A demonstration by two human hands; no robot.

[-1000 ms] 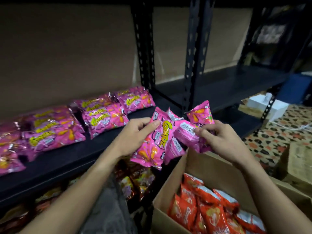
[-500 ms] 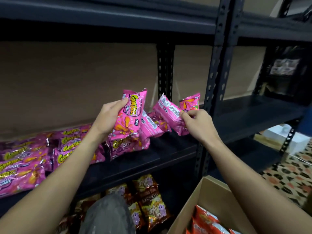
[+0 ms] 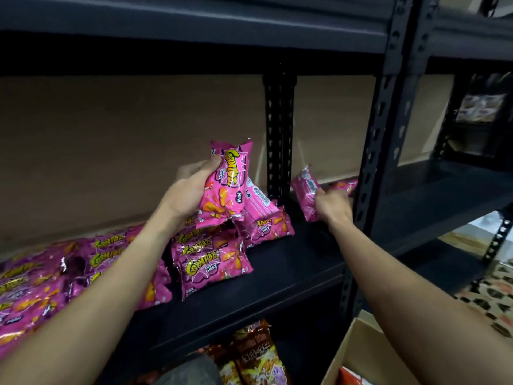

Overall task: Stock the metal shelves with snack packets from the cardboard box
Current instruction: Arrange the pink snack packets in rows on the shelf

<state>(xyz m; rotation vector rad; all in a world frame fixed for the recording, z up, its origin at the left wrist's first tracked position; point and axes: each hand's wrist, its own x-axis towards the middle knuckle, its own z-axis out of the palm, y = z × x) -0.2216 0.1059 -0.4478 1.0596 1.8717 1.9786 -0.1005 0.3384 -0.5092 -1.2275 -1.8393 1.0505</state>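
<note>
Holds upright in the left hand (image 3: 191, 190) a pink Corntoz packet (image 3: 226, 187), thumb across the front near the top edge, fingers curled behind it, just above the black metal shelf (image 3: 291, 268). Grips in the right hand (image 3: 333, 208) a second pink packet (image 3: 305, 190), tilted, printed back outward, lower end close to the shelf board beside the rear post (image 3: 279, 129); blurs here, so finger placement stays unclear. Shows a third pink packet (image 3: 345, 186) partly hidden behind that hand.

Stacks on the shelf, below the left hand, a pile of matching packets (image 3: 211, 262), with one flat packet (image 3: 270, 226) to its right and a white-backed packet (image 3: 256, 200) leaning over it. Continues leftward as a long row of pink packets (image 3: 41, 282) against the brown backing board (image 3: 111, 148).

Places the cardboard box (image 3: 358, 354) at lower right — open, with a red-orange packet (image 3: 351, 377) visible inside. Keeps brown snack packets (image 3: 255, 354) on the level beneath.
</note>
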